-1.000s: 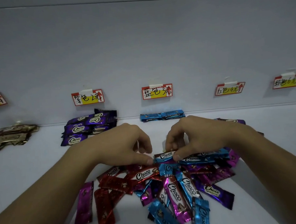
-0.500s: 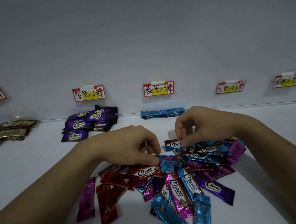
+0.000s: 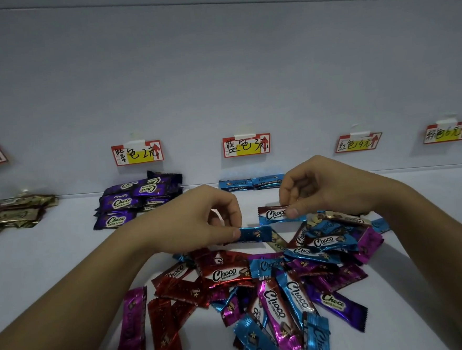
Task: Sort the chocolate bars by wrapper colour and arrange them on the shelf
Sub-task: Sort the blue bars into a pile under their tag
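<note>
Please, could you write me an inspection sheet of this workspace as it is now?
Surface: white shelf.
Job's things: mixed pile of chocolate bars in front; purple stack, blue bars and gold bars sorted along the back.
Clutter: nothing seen.
Hands: left hand pinches a plain-side blue bar; right hand pinches a logo-side blue bar.
Cables: nothing seen.
Surroundings: grey back wall with handwritten price labels.

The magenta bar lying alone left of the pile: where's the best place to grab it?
Pinch the magenta bar across its narrow middle, coming down from above. It lies flat with its long axis pointing away. Nothing covers either long edge, and shelf surface shows on its left.
</note>
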Tool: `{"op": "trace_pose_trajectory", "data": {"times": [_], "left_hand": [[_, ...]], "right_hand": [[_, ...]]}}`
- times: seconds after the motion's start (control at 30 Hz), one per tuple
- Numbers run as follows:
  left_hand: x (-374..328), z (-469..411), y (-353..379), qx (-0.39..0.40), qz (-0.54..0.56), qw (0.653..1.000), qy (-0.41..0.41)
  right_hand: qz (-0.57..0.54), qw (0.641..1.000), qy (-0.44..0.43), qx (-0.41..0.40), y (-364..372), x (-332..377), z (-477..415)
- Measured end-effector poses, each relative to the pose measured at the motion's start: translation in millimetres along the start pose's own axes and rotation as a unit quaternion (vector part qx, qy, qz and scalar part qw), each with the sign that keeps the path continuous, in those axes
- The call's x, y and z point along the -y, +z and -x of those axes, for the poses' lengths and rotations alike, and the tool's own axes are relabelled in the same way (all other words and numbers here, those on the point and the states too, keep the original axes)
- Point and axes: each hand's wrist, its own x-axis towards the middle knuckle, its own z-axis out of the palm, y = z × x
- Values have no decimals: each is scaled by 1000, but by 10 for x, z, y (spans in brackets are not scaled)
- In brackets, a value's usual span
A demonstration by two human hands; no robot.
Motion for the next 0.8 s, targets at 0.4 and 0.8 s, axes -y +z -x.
{"op": "trace_pose_trajectory", "data": {"times": [0.4,0.8], "left_hand": [[194,-475,-62,-279,-243,927,56],[493,-894,-2,-251,-417,870,73]], "right_hand": [[129,957,45,-254,-87,-220,-270],[350,892,54,-280,233,-431,-623]]}}
